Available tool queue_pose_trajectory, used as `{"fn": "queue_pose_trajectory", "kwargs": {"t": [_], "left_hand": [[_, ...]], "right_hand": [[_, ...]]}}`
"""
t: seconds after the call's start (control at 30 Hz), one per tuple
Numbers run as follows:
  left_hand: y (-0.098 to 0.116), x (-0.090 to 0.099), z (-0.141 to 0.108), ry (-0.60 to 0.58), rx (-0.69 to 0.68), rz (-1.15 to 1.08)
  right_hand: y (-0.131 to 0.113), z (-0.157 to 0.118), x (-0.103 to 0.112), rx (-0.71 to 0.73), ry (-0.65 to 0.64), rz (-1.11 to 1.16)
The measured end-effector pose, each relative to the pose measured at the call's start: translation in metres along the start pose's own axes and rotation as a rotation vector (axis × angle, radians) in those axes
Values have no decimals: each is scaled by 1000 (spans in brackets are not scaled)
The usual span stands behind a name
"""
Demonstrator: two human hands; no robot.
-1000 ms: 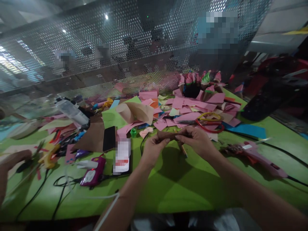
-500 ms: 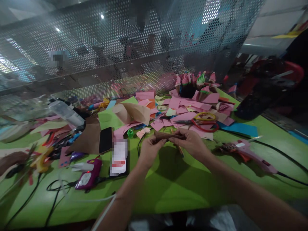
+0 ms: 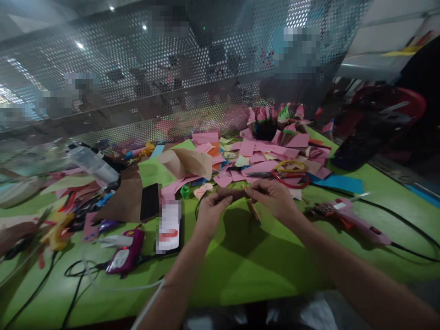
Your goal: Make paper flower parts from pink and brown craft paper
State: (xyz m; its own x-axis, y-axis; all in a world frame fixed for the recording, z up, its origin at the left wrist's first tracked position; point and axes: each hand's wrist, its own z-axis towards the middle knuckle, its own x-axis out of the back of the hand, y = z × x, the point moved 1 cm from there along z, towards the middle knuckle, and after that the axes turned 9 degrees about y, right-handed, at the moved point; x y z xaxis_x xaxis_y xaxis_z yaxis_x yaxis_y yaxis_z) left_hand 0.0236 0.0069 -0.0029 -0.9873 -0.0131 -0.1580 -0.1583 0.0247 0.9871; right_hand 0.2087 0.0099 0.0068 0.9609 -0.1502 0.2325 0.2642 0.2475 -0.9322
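Observation:
Between both hands, just above the green table (image 3: 240, 284), is a small, curled piece of brown craft sheet (image 3: 237, 195). My left hand (image 3: 211, 211) pinches its left end between thumb and fingers. The right end is in the closed fingertips of my right hand (image 3: 275, 201). Under the piece, a pencil (image 3: 253, 211) lies slanted on the table. Red-handled scissors (image 3: 292, 178) rest on pink scraps (image 3: 264, 149) beyond my right hand. A pink glue gun (image 3: 357, 222) lies to the right.
Left are two phones (image 3: 150, 201), a magenta power bank (image 3: 126, 252) with cables, and a brown sheet (image 3: 120, 199). A rolled beige sheet (image 3: 185, 162) lies behind. Cone-shaped ice-cream crafts (image 3: 284, 114) stand at the back. Another person's hand (image 3: 17, 233) holds scissors at far left.
My hands have drawn slightly apart along the brown piece, showing more of it between them. The view has shifted slightly.

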Motion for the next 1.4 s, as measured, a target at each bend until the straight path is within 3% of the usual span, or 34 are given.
{"fn": "queue_pose_trajectory", "kwargs": {"t": [0.13, 0.37, 0.57, 0.97, 1.13, 1.4], "left_hand": [[1, -1, -1, -26, 2, -10], [-2, 5, 3, 91, -1, 41], [-1, 2, 1, 46, 17, 13], [0, -1, 1, 43, 3, -22], [-5, 2, 3, 43, 0, -3], [-8, -1, 3, -63, 4, -5]], "right_hand": [[3, 0, -2, -59, -14, 55], [6, 5, 2, -31, -50, 49], [3, 4, 2, 44, -15, -41], [9, 2, 2, 14, 10, -23], [10, 3, 0, 35, -63, -36], [12, 0, -3, 10, -54, -103]]}}
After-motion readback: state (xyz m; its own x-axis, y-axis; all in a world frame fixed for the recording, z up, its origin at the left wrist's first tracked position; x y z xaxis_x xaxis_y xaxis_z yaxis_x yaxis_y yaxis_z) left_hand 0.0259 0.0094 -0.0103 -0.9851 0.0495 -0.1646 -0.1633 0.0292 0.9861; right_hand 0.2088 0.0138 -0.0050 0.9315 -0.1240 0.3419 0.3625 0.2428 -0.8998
